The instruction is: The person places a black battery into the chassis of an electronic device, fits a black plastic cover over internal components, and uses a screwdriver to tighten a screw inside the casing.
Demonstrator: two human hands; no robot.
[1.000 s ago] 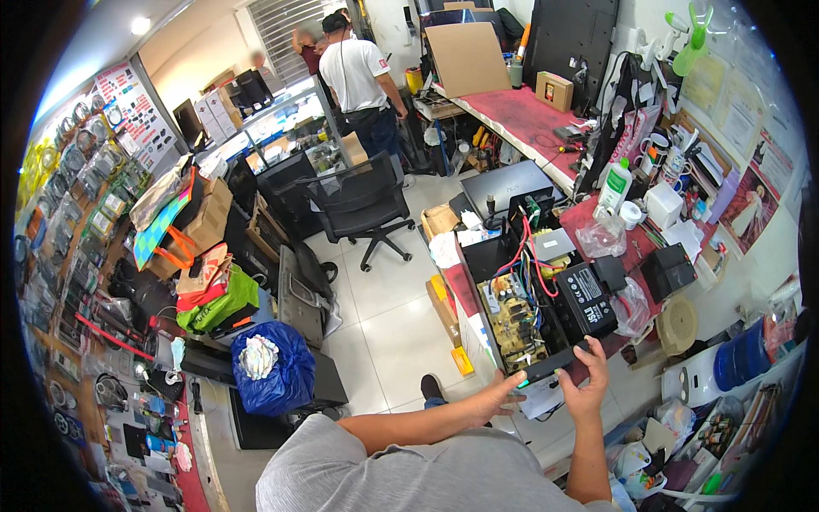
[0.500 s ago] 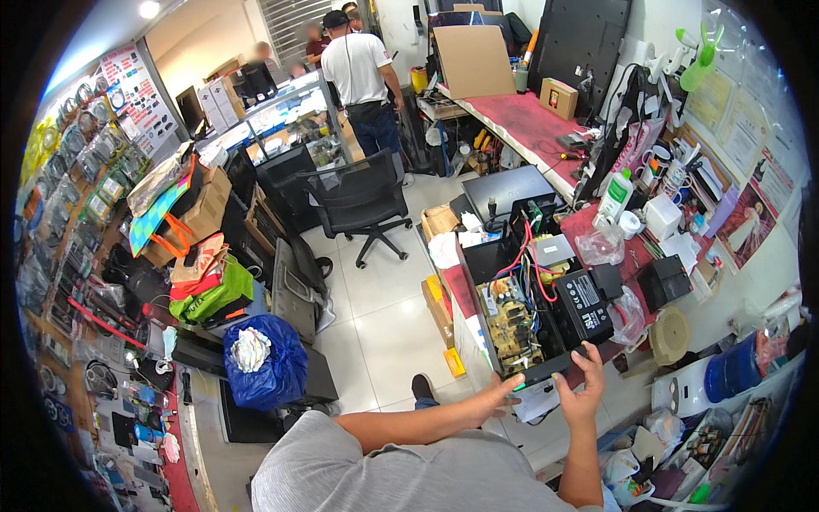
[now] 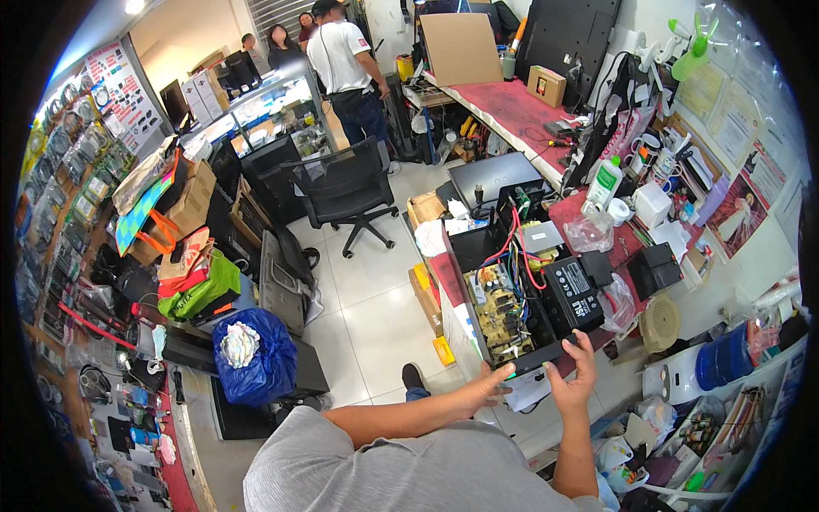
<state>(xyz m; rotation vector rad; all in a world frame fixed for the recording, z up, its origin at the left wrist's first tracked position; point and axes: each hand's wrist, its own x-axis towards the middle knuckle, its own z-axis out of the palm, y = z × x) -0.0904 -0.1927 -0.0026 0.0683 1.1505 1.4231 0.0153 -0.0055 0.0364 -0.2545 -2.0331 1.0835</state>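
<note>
An opened UPS case (image 3: 533, 359), black and low-sided, rests at the near end of the red-topped bench. Inside it lie a tan circuit board (image 3: 502, 300), a black battery (image 3: 572, 294) and looping red wires (image 3: 531, 258). My left hand (image 3: 486, 386) grips the near panel at its left part, thumb against the face and the other fingers partly hidden below. Around the right corner of that panel, my right hand (image 3: 575, 375) is closed, its thumb on the face and fingers over the edge by the battery.
Beyond the case sit a dark laptop (image 3: 497, 181), a white-and-green bottle (image 3: 604, 183) and a black box (image 3: 654, 270). A black office chair (image 3: 345, 192) stands on the tiled floor. At left is a blue plastic bag (image 3: 256, 367). A person in a white shirt (image 3: 339, 58) stands far back.
The whole view has shifted slightly, so the bench and case appear a little left. Both hands keep their hold on the case. In the background, people have moved.
</note>
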